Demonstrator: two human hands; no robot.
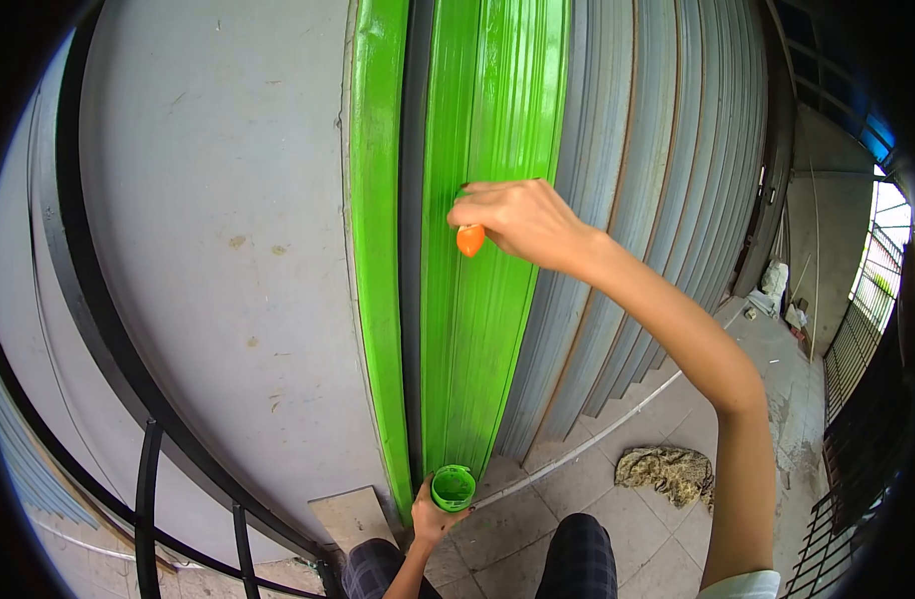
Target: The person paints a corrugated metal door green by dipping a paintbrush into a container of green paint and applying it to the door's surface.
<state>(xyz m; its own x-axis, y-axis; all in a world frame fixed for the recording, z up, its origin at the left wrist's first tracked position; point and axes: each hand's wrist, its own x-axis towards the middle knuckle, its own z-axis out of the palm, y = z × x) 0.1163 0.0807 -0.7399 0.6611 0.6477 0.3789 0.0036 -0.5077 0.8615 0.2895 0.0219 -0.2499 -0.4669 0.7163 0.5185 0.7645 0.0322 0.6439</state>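
My right hand [517, 218] is closed around a paintbrush [469, 241]; its orange handle end sticks out below my fingers, while the bristles are hidden by the hand. It is held against or just in front of the wet-looking green panel [522, 110] of a folding metal door. Low down, my left hand [435, 521] grips a small cup of green paint [454, 487] near the foot of that panel. Beside it runs a green upright strip [380, 200], with a dark gap between the two.
Grey folds of the door [667, 150] continue to the right. A pale wall [218, 200] stands left, behind a black metal railing [108, 329]. On the tiled floor lie a crumpled, stained cloth [667, 474] and a flat board [353, 516]. A floor track [617, 424] edges the door.
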